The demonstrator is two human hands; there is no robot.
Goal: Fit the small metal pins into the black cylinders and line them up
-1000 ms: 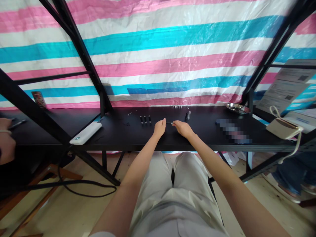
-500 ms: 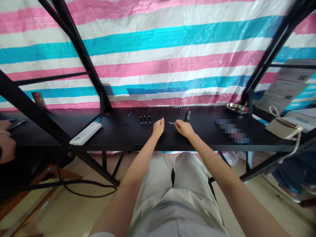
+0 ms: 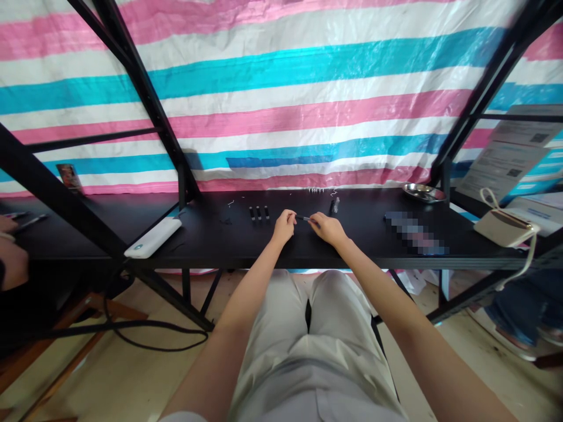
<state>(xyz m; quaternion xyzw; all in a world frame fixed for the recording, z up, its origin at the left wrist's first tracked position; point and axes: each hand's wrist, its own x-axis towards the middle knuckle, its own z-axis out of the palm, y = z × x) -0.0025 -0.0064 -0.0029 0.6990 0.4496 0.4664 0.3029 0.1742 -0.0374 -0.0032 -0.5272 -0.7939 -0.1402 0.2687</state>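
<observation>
Between my two hands, over the black table (image 3: 211, 237), runs a slim pen (image 3: 302, 218), dark toward the left and paler near the right fingers. My left hand (image 3: 284, 227) has its fingers closed at the left end. With thumb and fingers pinched, my right hand (image 3: 329, 228) grips the other end. Left of my hands, short black cylinders (image 3: 259, 213) with pale lower ends lie in a row of three. Just beyond my right hand are a black piece and a clear small piece (image 3: 336, 204). Fingers hide both pen ends.
Tiny silvery pieces (image 3: 315, 190) line the back edge. A metal dish (image 3: 423, 193) sits back right, a blurred-out packet (image 3: 413, 233) before it. At left lies a white power bank (image 3: 153, 237); at right, a beige pouch (image 3: 505, 227). Another person's hand (image 3: 13, 258) shows far left.
My left hand has turned slightly and shifted a little right, its fingers curling more. Less of the pen shows between my hands. The other person's hand at left has moved slightly.
</observation>
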